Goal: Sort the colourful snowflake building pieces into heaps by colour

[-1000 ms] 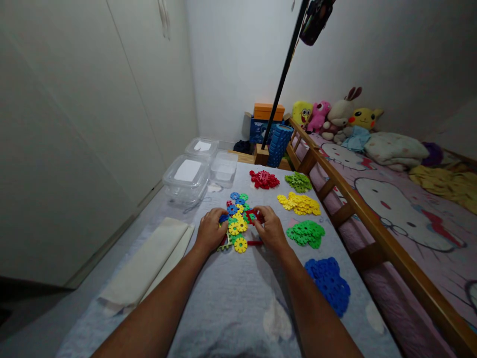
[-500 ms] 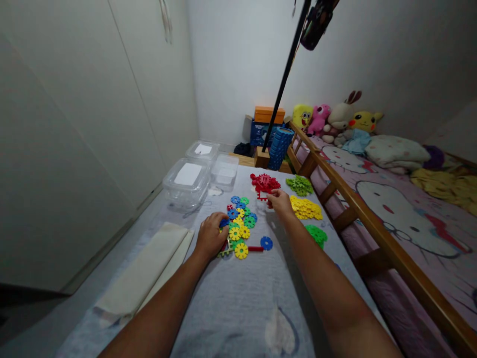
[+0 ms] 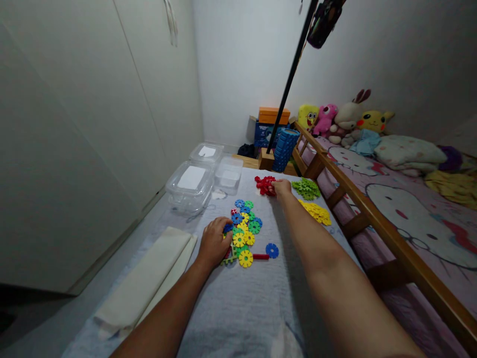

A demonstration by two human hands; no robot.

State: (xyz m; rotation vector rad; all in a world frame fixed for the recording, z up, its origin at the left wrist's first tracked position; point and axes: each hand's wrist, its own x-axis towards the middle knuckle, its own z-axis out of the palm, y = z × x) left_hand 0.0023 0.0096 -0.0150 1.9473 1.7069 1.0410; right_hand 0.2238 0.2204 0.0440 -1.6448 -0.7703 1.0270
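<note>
My left hand (image 3: 215, 241) lies at the left edge of a mixed pile of plastic pieces, its fingers curled over a blue notched disc (image 3: 228, 227). In that pile are several yellow discs (image 3: 246, 258), green discs (image 3: 254, 227) and blue discs. A red stick (image 3: 261, 257) juts out to the right, close to a lone blue disc (image 3: 272, 250). At the far end, my right hand (image 3: 282, 188) is pinched at the right side of the red pile (image 3: 264, 185); its fingertips are on a red piece, mostly hidden among the others.
Yellow pieces (image 3: 316, 213) and light green pieces (image 3: 306, 189) lie in heaps on the right. Clear plastic boxes (image 3: 186, 191) stand at the back left, beyond a folded cream cloth (image 3: 149, 283). A wooden bed rail (image 3: 357, 219) borders the right side.
My right hand has moved from just in front of the red pile onto it, carrying a square red piece there. My left hand stays at the mixed pile. My right forearm now covers the green heap.
</note>
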